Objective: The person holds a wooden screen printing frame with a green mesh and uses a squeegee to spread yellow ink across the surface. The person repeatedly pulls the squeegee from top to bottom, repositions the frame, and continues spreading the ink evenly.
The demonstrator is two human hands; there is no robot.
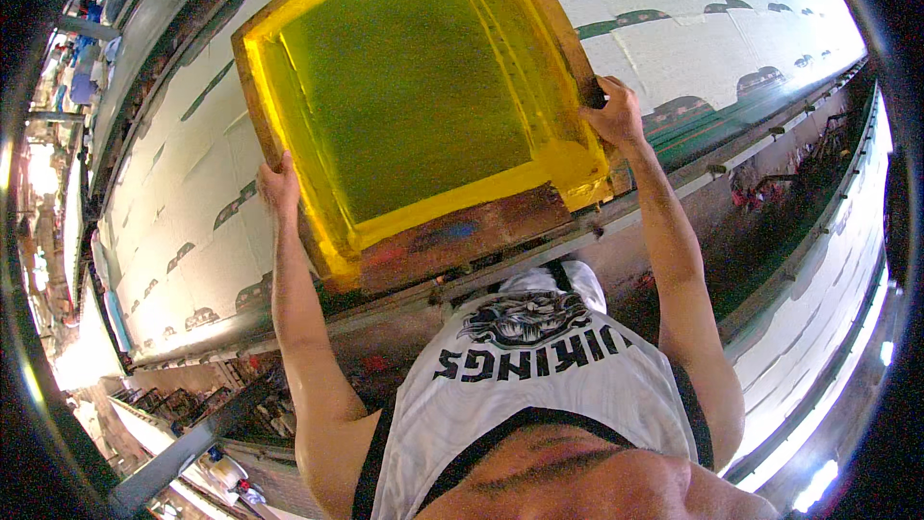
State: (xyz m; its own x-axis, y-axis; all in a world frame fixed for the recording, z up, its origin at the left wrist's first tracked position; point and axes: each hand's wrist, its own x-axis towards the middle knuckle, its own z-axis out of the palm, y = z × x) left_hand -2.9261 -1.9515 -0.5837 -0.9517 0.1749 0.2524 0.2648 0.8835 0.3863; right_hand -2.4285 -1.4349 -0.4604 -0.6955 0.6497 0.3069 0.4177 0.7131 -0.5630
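Observation:
A large screen printing frame (404, 87) lies before me, tilted in the view, with yellow borders around a dark olive mesh and a brown wooden rim. My left hand (279, 185) grips its left edge, thumb on top and fingers hidden underneath. On the opposite side my right hand (616, 114) is closed around the right edge. Beneath the frame is a long table covered with white fabric (183, 202) that carries dark printed shapes. Whether the frame touches the fabric, I cannot tell.
A metal rail (741, 159) with small stops runs along the table's near edge, close to my body. Another white-covered table (818, 327) stands at the right. A grey beam (183, 462) crosses the lower left, and cluttered goods (87, 77) sit at the far left.

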